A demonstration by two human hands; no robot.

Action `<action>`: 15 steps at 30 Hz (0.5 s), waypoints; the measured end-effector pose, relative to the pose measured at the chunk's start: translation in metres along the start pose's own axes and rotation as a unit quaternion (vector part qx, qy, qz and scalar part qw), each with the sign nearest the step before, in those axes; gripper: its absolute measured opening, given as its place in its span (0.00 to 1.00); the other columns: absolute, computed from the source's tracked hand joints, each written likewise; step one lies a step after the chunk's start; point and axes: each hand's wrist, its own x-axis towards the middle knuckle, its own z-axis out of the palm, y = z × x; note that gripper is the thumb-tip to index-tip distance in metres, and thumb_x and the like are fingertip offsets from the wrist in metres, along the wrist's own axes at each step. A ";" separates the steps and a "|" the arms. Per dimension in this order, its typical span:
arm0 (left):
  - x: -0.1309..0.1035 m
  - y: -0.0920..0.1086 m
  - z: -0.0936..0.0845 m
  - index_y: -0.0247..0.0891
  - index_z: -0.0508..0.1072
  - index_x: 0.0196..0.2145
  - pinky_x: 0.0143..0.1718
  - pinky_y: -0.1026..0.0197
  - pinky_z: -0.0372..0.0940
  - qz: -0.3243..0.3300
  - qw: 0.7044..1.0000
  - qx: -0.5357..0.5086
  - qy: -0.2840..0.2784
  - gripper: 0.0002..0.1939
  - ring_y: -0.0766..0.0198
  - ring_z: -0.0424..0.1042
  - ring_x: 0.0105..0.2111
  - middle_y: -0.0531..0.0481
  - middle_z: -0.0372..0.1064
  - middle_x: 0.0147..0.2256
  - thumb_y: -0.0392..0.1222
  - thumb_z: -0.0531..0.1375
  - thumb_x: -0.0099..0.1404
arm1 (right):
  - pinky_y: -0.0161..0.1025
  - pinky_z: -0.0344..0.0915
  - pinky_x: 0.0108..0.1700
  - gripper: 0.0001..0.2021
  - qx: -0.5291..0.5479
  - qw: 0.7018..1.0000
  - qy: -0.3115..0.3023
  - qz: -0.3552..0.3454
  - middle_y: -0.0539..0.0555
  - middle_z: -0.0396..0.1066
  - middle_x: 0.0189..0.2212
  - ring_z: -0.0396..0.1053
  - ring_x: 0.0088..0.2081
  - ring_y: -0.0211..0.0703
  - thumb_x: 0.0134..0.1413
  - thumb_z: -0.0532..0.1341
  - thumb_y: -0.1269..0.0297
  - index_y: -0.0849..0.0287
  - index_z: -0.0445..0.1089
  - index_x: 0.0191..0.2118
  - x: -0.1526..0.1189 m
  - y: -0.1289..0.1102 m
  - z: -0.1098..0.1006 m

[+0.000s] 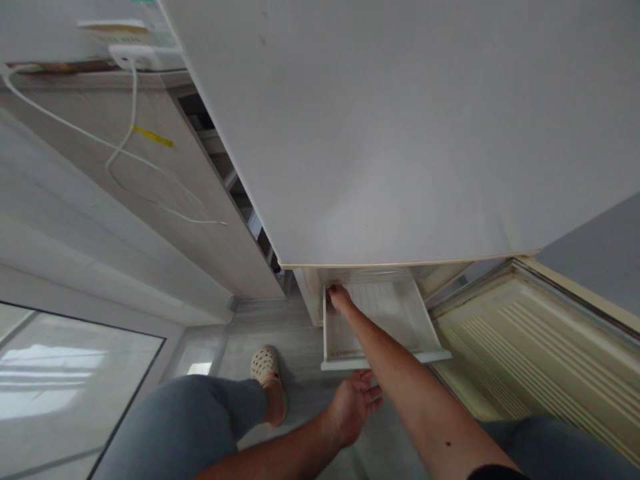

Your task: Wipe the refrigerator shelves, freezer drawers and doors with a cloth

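Observation:
A white drawer (397,300) is pulled out from the fridge-like white cabinet (390,133), its ribbed floor showing. My right hand (340,297) reaches into its back left corner, against the left side wall. Those fingers are curled closed, and whatever they hold, if anything, is hidden. Just below the drawer's front edge is my left hand (354,407), palm turned up and fingers apart, with nothing in it. Whether its fingertips touch the drawer's underside I cannot tell.
An open door (540,333) with a ribbed cream lining stands at the right. White cables (134,100) hang from a power strip (145,57) at upper left, over a pale wooden panel (150,167). A glass door (65,387) is at lower left, near my clog (265,365).

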 end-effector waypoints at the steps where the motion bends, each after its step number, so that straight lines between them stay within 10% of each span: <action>1: -0.001 0.001 0.000 0.37 0.77 0.55 0.57 0.50 0.70 -0.004 1.000 0.001 -0.004 0.28 0.47 0.80 0.59 0.36 0.71 0.74 0.34 0.66 0.54 | 0.50 0.75 0.68 0.17 -0.012 1.000 -0.025 0.013 0.59 0.87 0.56 0.81 0.62 0.54 0.68 0.58 0.67 0.54 0.82 0.53 -0.012 0.007 0.000; 8: -0.006 0.005 0.006 0.39 0.75 0.60 0.60 0.49 0.70 -0.015 1.000 0.007 0.002 0.36 0.46 0.80 0.62 0.40 0.65 0.78 0.32 0.65 0.52 | 0.34 0.69 0.37 0.05 -0.092 0.901 -0.415 0.091 0.44 0.75 0.26 0.71 0.30 0.39 0.48 0.70 0.73 0.56 0.78 0.32 -0.095 0.072 -0.010; 10: -0.007 0.004 0.008 0.39 0.75 0.60 0.60 0.50 0.71 -0.020 1.000 0.003 0.002 0.36 0.46 0.80 0.62 0.40 0.65 0.78 0.32 0.65 0.51 | 0.33 0.67 0.35 0.02 -0.098 0.926 -0.347 0.109 0.46 0.75 0.26 0.71 0.30 0.39 0.53 0.69 0.71 0.57 0.79 0.32 -0.093 0.074 -0.015; 15: -0.007 0.003 0.008 0.40 0.74 0.63 0.59 0.51 0.70 -0.023 1.000 0.001 0.001 0.38 0.46 0.79 0.63 0.41 0.63 0.80 0.34 0.65 0.52 | 0.37 0.74 0.47 0.15 -0.168 0.975 0.086 0.116 0.61 0.88 0.46 0.84 0.47 0.48 0.72 0.59 0.66 0.57 0.84 0.49 -0.052 0.061 -0.055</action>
